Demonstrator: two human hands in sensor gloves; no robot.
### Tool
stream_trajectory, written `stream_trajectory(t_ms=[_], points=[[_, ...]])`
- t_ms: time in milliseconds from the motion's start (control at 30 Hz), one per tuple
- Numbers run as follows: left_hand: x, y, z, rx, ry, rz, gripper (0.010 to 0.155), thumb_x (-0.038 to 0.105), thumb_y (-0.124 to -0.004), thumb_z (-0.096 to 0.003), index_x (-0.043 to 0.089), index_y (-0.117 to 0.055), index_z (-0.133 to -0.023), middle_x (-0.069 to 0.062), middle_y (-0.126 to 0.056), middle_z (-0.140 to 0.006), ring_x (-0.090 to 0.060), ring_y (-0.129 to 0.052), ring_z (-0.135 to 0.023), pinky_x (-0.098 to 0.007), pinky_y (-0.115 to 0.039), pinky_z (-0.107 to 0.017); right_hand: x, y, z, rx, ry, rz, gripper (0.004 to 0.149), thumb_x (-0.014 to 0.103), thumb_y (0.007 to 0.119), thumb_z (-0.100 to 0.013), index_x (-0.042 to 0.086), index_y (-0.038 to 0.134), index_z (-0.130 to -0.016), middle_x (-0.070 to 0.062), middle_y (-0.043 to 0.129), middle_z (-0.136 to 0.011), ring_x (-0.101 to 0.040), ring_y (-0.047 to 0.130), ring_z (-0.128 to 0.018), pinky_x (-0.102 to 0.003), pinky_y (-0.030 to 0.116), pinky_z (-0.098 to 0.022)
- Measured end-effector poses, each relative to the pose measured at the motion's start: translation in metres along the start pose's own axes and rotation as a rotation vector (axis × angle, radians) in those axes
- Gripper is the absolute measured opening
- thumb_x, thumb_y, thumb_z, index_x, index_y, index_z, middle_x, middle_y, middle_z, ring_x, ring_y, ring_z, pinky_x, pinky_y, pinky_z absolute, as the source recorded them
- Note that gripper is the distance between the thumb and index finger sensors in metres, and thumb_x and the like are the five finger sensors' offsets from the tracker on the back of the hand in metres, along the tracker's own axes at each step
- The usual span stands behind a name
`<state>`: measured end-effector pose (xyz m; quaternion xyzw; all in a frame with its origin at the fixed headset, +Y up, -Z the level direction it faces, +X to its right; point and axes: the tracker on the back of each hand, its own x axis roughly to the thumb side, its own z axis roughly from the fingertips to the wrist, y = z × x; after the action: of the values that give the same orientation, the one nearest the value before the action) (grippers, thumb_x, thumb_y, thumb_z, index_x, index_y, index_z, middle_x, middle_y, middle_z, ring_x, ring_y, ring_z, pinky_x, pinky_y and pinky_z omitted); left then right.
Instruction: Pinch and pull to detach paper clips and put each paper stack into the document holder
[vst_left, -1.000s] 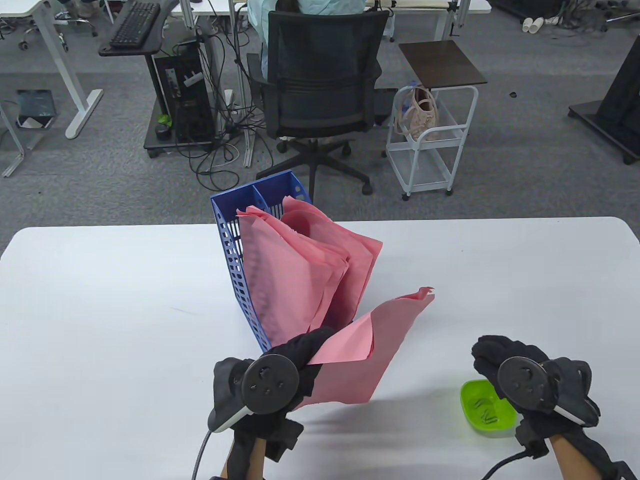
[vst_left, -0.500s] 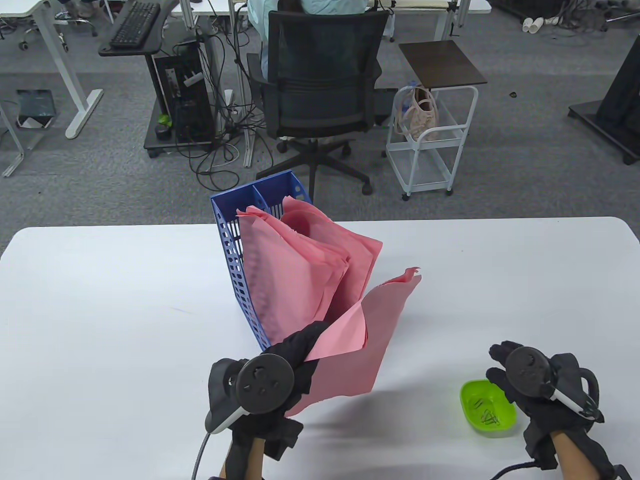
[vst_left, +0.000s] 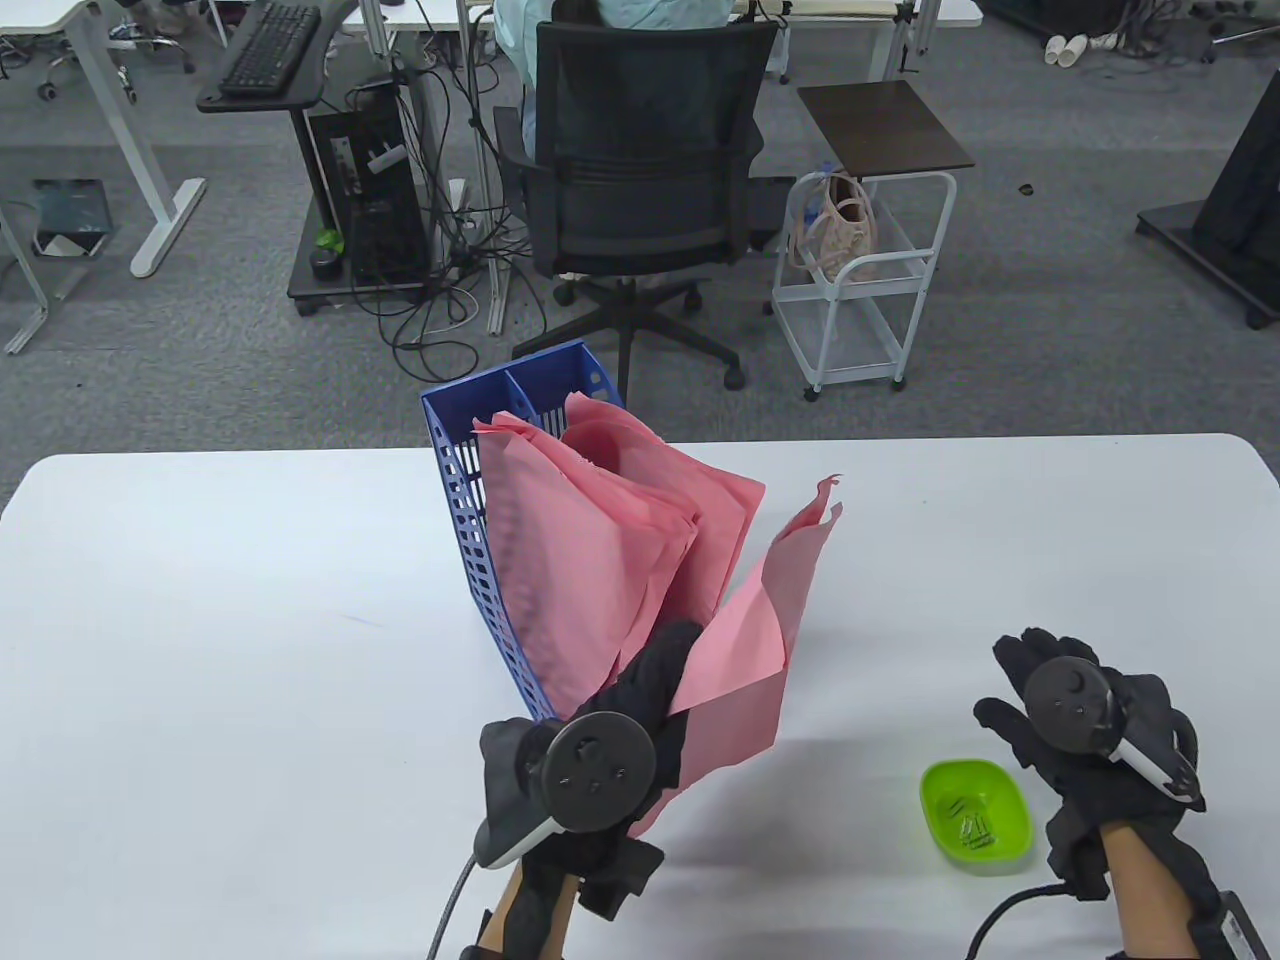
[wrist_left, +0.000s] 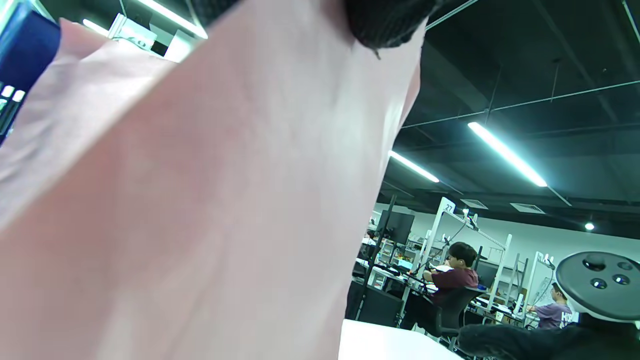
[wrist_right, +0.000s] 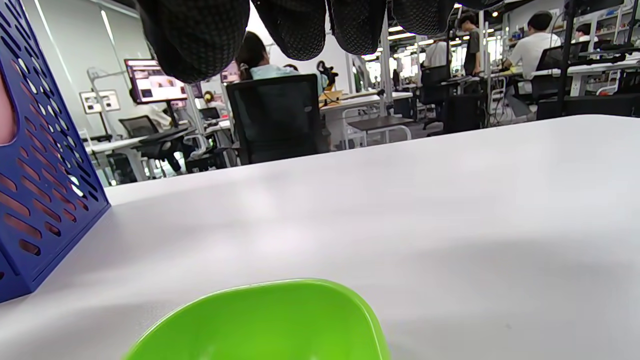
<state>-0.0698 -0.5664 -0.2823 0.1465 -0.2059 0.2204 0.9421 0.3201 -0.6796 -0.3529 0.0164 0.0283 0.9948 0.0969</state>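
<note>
My left hand (vst_left: 655, 672) grips the lower corner of a pink paper stack (vst_left: 762, 640), which it holds tilted up off the table just right of the blue document holder (vst_left: 462, 500). Several pink stacks (vst_left: 600, 540) stand in the holder. The held paper (wrist_left: 210, 200) fills the left wrist view, with a fingertip (wrist_left: 385, 22) on its top edge. My right hand (vst_left: 1030, 690) hovers with relaxed fingers and nothing in it, beside a green bowl (vst_left: 975, 815) with several paper clips (vst_left: 972, 825) in it. Its fingertips (wrist_right: 300, 25) hang above the bowl (wrist_right: 260, 325) in the right wrist view.
The white table (vst_left: 200, 650) reaches across the view. Beyond its far edge stand a black office chair (vst_left: 640, 190) and a white cart (vst_left: 860, 280). The holder's perforated wall (wrist_right: 40, 190) shows at the left of the right wrist view.
My left hand has lifted and swung the pink stack more upright, closer to the holder. My right hand has moved off the green bowl, to the right and away, with its fingers spread.
</note>
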Motion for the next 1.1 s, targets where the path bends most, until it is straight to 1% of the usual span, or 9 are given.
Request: stream_trajectory(t_ms=[33,67,267,400,500,667,800,967,1100], points=[[0.006,-0.002,-0.004,0.011,0.001,0.000,0.055,0.021,-0.063,-0.0610,0.008,-0.052,-0.113,-0.014,-0.081,-0.101,-0.021,-0.107,-0.069,-0.025,-0.097,-0.045,0.000,0.000,0.000,-0.005,-0.004,-0.004,0.071,0.044,0.064,-0.058,0.013,0.038,-0.117,-0.027,0.032,-0.123,-0.057,0.030,-0.111,-0.067,0.031,-0.080],[0.011,-0.004,-0.007,0.023,0.004,0.002,0.056,0.024,-0.062,-0.0601,0.009,-0.051,-0.113,-0.016,-0.080,-0.101,-0.024,-0.106,-0.068,-0.028,-0.096,-0.044,0.000,0.000,0.001,-0.010,-0.006,-0.006,0.071,0.044,0.063,-0.058,0.013,0.038,-0.117,-0.027,0.032,-0.123,-0.057,0.031,-0.110,-0.067,0.032,-0.080],[0.048,-0.025,-0.041,0.155,0.045,-0.045,0.057,0.021,-0.063,-0.0600,0.006,-0.047,-0.113,-0.018,-0.076,-0.103,-0.025,-0.105,-0.071,-0.027,-0.096,-0.045,0.002,-0.001,0.000,-0.028,-0.027,-0.007,0.071,0.044,0.063,-0.058,0.013,0.038,-0.117,-0.028,0.033,-0.123,-0.057,0.032,-0.110,-0.067,0.032,-0.080],[0.061,-0.042,-0.063,0.184,0.131,-0.084,0.059,0.020,-0.063,-0.0597,0.005,-0.045,-0.113,-0.019,-0.074,-0.103,-0.027,-0.104,-0.070,-0.026,-0.096,-0.045,0.000,0.001,-0.002,-0.011,-0.029,-0.019,0.070,0.044,0.064,-0.058,0.013,0.039,-0.117,-0.027,0.033,-0.123,-0.057,0.031,-0.110,-0.067,0.032,-0.080],[0.064,-0.049,-0.073,0.204,0.186,-0.135,0.059,0.019,-0.062,-0.0597,0.003,-0.044,-0.113,-0.021,-0.073,-0.103,-0.028,-0.103,-0.070,-0.027,-0.096,-0.046,0.002,0.004,-0.004,0.000,-0.039,-0.004,0.070,0.044,0.064,-0.058,0.013,0.039,-0.116,-0.028,0.033,-0.122,-0.057,0.032,-0.110,-0.067,0.033,-0.080],[0.064,-0.041,-0.066,0.298,0.235,-0.203,0.058,0.017,-0.063,-0.0595,0.002,-0.045,-0.113,-0.024,-0.073,-0.102,-0.031,-0.103,-0.069,-0.028,-0.096,-0.044,0.002,0.005,-0.004,-0.001,-0.043,0.002,0.071,0.043,0.064,-0.058,0.013,0.038,-0.117,-0.027,0.033,-0.123,-0.057,0.031,-0.110,-0.067,0.032,-0.080],[0.059,-0.022,-0.052,0.369,0.274,-0.276,0.058,0.016,-0.063,-0.0597,0.001,-0.045,-0.113,-0.024,-0.072,-0.103,-0.032,-0.103,-0.069,-0.028,-0.095,-0.044,0.001,0.005,-0.003,-0.007,-0.043,-0.006,0.070,0.043,0.063,-0.058,0.013,0.039,-0.117,-0.028,0.034,-0.122,-0.057,0.032,-0.110,-0.067,0.033,-0.080],[0.053,-0.006,-0.038,0.393,0.302,-0.356,0.058,0.016,-0.064,-0.0596,0.001,-0.046,-0.113,-0.025,-0.073,-0.102,-0.033,-0.103,-0.068,-0.029,-0.096,-0.043,0.003,0.006,-0.004,0.001,-0.041,0.003,0.070,0.044,0.063,-0.058,0.013,0.039,-0.116,-0.028,0.034,-0.122,-0.057,0.032,-0.110,-0.067,0.033,-0.080],[0.049,-0.003,-0.034,0.407,0.357,-0.417,0.058,0.015,-0.065,-0.0594,0.000,-0.048,-0.113,-0.026,-0.074,-0.102,-0.033,-0.104,-0.066,-0.029,-0.096,-0.042,0.004,0.007,-0.004,0.006,-0.042,0.013,0.071,0.044,0.063,-0.058,0.013,0.038,-0.117,-0.027,0.034,-0.122,-0.057,0.033,-0.110,-0.067,0.034,-0.080]])
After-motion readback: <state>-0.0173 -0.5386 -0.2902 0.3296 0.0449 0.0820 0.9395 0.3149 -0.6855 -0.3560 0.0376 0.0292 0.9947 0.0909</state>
